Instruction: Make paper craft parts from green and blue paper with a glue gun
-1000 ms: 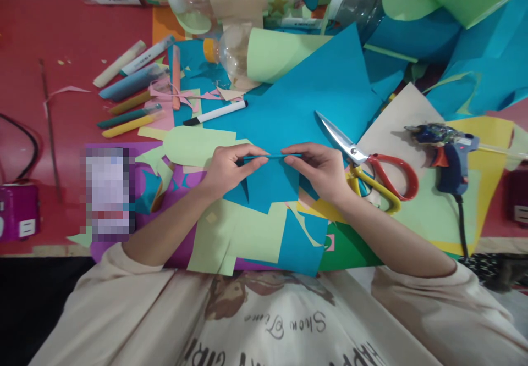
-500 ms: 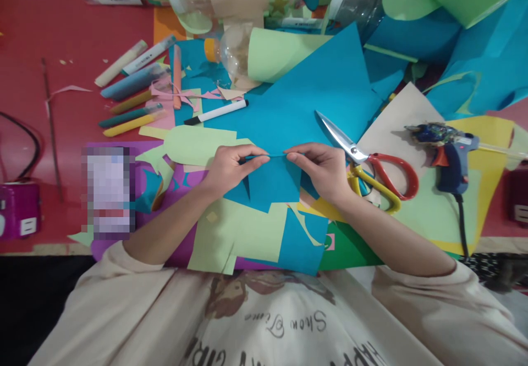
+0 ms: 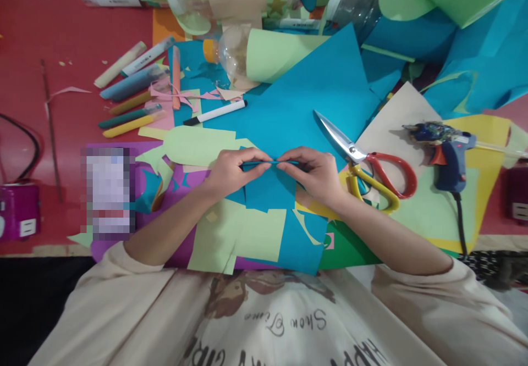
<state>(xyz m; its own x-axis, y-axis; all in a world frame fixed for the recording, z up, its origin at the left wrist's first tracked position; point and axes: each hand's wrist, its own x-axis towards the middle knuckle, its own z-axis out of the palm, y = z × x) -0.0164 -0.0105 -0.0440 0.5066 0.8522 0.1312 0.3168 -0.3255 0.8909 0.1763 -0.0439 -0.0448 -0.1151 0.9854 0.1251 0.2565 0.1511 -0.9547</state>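
A piece of blue paper [image 3: 270,189] is pinched at its upper edge between both hands, and that edge looks like a thin, narrow fold. My left hand [image 3: 237,169] grips it from the left with thumb and forefinger. From the right, my right hand [image 3: 317,171] pinches the same edge, its fingertips almost touching the left ones. Just beyond my right hand lie large scissors [image 3: 352,151] with one red and one yellow handle, blades partly apart. Under and behind the hands spreads a big blue sheet [image 3: 313,88]. Pale green paper [image 3: 198,145] lies beside my left hand.
A glue gun [image 3: 451,162] rests at the right, its cord running to the front edge. Several markers [image 3: 132,83] and a blurred phone [image 3: 110,193] lie left. A plastic bottle [image 3: 233,53] wrapped in green paper lies behind. Green scraps [image 3: 256,234] cover the near side.
My fingertips have come closer together along the paper's edge, with my right hand shifting left. The pinched edge sits slightly lower. The scissors and other things stay in place.
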